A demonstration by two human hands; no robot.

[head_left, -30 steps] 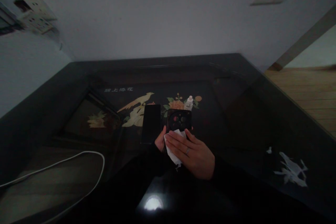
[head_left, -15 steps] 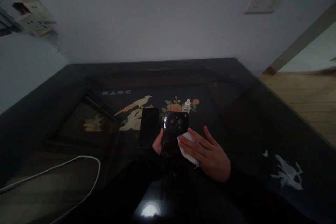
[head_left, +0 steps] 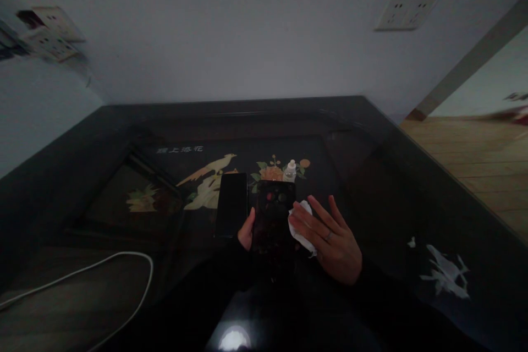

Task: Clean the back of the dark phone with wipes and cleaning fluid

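Observation:
My left hand [head_left: 246,230] grips the left edge of a dark smartphone [head_left: 272,231], its camera side facing up; only the thumb side of this hand shows, the rest being under or behind the phone. At the phone's right edge, my right hand [head_left: 332,239] holds a white tissue [head_left: 303,229] under its fingers, which are fairly straight and partly spread. Just left of the held phone, a second dark smartphone [head_left: 231,204] lies flat with its screen up. A small clear bottle with a white cap [head_left: 290,170] stands behind the held phone.
Torn white scraps [head_left: 446,272] and a tiny white bit [head_left: 411,242] lie on the glossy black table [head_left: 371,143] at right. A white cable [head_left: 124,253] loops over the left front. Wall sockets [head_left: 406,12] sit above the table.
My right hand has slid the tissue rightward across the back of the phone to its right edge. The left hand keeps its hold. The whole view has shifted slightly.

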